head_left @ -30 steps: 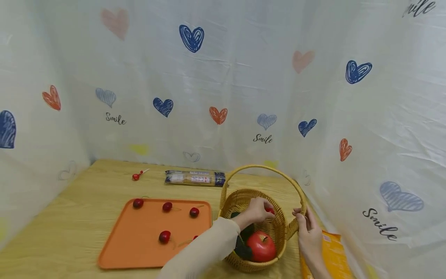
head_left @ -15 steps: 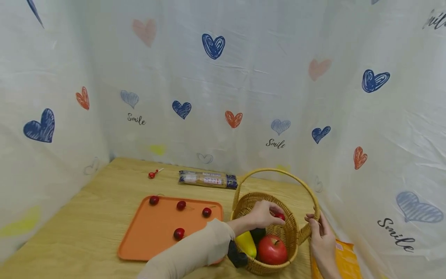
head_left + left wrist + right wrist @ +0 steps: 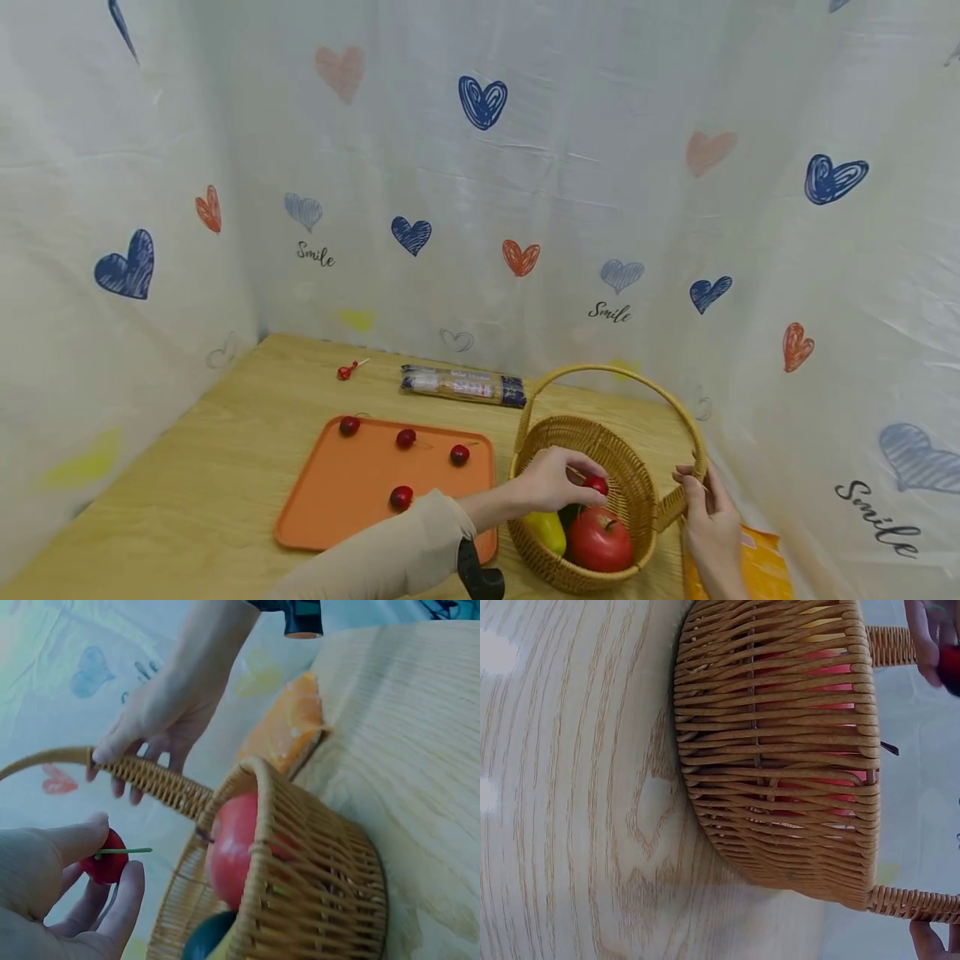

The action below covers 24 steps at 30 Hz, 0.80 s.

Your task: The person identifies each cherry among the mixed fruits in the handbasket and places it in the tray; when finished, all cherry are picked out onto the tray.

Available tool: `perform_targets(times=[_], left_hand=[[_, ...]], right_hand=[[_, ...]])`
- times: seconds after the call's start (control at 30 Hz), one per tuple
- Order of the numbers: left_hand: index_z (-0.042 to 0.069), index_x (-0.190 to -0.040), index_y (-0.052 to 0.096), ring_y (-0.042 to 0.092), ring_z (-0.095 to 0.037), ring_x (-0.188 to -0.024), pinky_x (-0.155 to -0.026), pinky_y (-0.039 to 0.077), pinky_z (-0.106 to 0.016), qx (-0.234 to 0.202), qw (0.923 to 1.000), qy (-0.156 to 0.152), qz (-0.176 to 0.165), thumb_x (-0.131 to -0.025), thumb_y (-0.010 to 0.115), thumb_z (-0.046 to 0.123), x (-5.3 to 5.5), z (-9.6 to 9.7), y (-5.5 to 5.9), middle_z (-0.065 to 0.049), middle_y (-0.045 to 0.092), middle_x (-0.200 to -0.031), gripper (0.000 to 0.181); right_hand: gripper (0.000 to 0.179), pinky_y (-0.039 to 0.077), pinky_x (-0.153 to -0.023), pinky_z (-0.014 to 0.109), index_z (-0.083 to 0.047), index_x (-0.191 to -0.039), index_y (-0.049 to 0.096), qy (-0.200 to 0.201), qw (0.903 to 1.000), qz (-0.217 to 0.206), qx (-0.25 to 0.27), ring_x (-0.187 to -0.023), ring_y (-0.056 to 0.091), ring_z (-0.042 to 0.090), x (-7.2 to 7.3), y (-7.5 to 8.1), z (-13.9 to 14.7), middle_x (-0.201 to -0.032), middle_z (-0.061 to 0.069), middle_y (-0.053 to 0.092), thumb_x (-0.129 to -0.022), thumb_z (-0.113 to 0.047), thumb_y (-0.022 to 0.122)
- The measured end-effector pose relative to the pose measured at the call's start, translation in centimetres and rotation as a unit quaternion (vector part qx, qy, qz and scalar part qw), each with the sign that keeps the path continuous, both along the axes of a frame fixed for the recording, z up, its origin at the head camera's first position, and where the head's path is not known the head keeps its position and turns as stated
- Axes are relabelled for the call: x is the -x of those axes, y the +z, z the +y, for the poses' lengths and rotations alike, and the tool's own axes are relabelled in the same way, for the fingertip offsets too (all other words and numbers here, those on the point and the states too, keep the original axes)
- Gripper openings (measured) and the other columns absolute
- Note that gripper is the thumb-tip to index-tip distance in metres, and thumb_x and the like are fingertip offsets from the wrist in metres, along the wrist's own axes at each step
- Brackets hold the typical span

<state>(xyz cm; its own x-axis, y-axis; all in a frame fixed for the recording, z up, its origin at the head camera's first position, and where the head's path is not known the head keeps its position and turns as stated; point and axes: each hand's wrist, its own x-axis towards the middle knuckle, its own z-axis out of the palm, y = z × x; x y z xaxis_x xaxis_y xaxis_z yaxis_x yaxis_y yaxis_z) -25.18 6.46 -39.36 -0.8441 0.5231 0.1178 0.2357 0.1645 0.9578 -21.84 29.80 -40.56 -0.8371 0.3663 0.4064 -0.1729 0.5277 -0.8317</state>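
My left hand (image 3: 558, 481) pinches a red cherry (image 3: 596, 484) between thumb and fingers, over the wicker basket (image 3: 647, 546). In the left wrist view the cherry's green stem points away from the palm, toward the basket. Inside the basket lie a large red apple (image 3: 602, 540), a yellow fruit or vegetable (image 3: 546, 532) and a dark green one (image 3: 208, 935), partly hidden. My right hand (image 3: 711, 517) grips the right side of the basket's arched handle (image 3: 169, 785). The basket stands upright on the table.
An orange tray (image 3: 352, 492) with several cherries, including one cherry (image 3: 401, 498), lies left of the basket, partly behind my left sleeve. At the back are a lollipop (image 3: 347, 372) and a clear packet (image 3: 463, 386) with dark blue ends. An orange-yellow bag (image 3: 763, 562) lies beside my right hand.
The head view has turned left, shifting everything rightward. Relative to the basket, my left hand with the cherry has come nearer and left, exposing the yellow item. My right hand keeps holding the handle.
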Motion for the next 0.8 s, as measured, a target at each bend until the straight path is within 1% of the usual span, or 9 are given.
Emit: perform_targets(times=[0.1,0.23,0.37,0.43,0.53,0.6,0.73,0.8], left_hand=[[0.012,-0.105,0.071,0.061,-0.007,-0.081,-0.066,0.051,-0.023,-0.023,0.9997,0.007,-0.007,-0.082,0.075,0.015,0.1,-1.6,-0.4,0.01,0.064,-0.092,0.024],[0.011,-0.107,0.07,0.061,-0.009,-0.084,-0.068,0.052,-0.028,-0.053,0.9981,0.028,-0.017,-0.083,0.073,0.013,0.2,-3.8,-1.0,0.005,0.065,-0.097,0.024],[0.01,-0.108,0.069,0.062,-0.014,-0.089,-0.069,0.052,-0.028,-0.056,0.9967,0.056,-0.016,-0.084,0.073,0.014,0.2,-6.1,-1.8,0.003,0.065,-0.098,0.025],[0.01,-0.109,0.069,0.062,-0.016,-0.092,-0.07,0.052,-0.028,-0.053,0.9959,0.072,-0.015,-0.084,0.073,0.015,0.0,-7.4,-2.2,0.003,0.065,-0.1,0.026],[0.009,-0.11,0.068,0.062,-0.018,-0.094,-0.072,0.053,-0.031,-0.056,0.994,0.092,-0.021,-0.084,0.073,0.014,-0.3,-9.3,-2.9,0.001,0.064,-0.103,0.027],[0.007,-0.112,0.067,0.061,-0.021,-0.096,-0.074,0.053,-0.033,-0.067,0.9925,0.099,-0.024,-0.085,0.071,0.012,-0.5,-10.4,-3.2,-0.002,0.064,-0.105,0.028],[0.006,-0.114,0.065,0.06,-0.026,-0.1,-0.075,0.053,-0.032,-0.081,0.9894,0.117,-0.029,-0.086,0.071,0.012,-0.8,-12.7,-3.8,-0.006,0.064,-0.107,0.03],[0.006,-0.114,0.066,0.06,-0.026,-0.1,-0.075,0.053,-0.033,-0.079,0.9881,0.128,-0.031,-0.086,0.071,0.013,-0.9,-13.8,-4.1,-0.006,0.063,-0.108,0.03]], right_hand=[[0.039,0.036,-0.081,0.003,-0.007,-0.135,0.046,0.001,1.0,0.003,0.002,-0.094,0.051,-0.014,0.0,-0.1,0.1,-0.101,-0.01,0.059,-0.102,-0.025,0.043],[0.036,0.036,-0.081,0.003,-0.007,-0.133,0.048,0.0,0.9999,0.01,0.001,-0.094,0.051,-0.014,0.1,-0.2,0.2,-0.1,-0.014,0.059,-0.101,-0.023,0.044],[0.035,0.036,-0.082,0.004,-0.009,-0.133,0.048,0.003,1.0,0.007,0.006,-0.094,0.052,-0.013,0.2,-0.1,0.0,-0.099,-0.018,0.057,-0.101,-0.022,0.044],[0.034,0.036,-0.081,0.004,-0.009,-0.132,0.049,0.004,0.9999,0.003,0.012,-0.094,0.052,-0.013,0.2,0.0,0.0,-0.1,-0.018,0.057,-0.101,-0.022,0.045],[0.033,0.037,-0.08,0.004,-0.011,-0.131,0.049,0.008,0.9999,-0.005,0.011,-0.095,0.051,-0.013,0.2,0.1,0.1,-0.1,-0.018,0.057,-0.101,-0.024,0.044],[0.031,0.036,-0.079,0.004,-0.01,-0.127,0.051,0.008,0.9999,-0.01,0.009,-0.095,0.05,-0.013,0.2,0.1,0.2,-0.099,-0.018,0.057,-0.101,-0.026,0.043],[0.033,0.036,-0.079,0.004,-0.01,-0.127,0.051,0.01,0.9998,-0.019,0.006,-0.097,0.049,-0.012,0.2,0.2,0.4,-0.098,-0.019,0.056,-0.102,-0.029,0.041],[0.033,0.036,-0.079,0.004,-0.01,-0.127,0.051,0.011,0.9997,-0.02,0.009,-0.097,0.049,-0.012,0.2,0.2,0.4,-0.099,-0.019,0.056,-0.102,-0.029,0.041]])
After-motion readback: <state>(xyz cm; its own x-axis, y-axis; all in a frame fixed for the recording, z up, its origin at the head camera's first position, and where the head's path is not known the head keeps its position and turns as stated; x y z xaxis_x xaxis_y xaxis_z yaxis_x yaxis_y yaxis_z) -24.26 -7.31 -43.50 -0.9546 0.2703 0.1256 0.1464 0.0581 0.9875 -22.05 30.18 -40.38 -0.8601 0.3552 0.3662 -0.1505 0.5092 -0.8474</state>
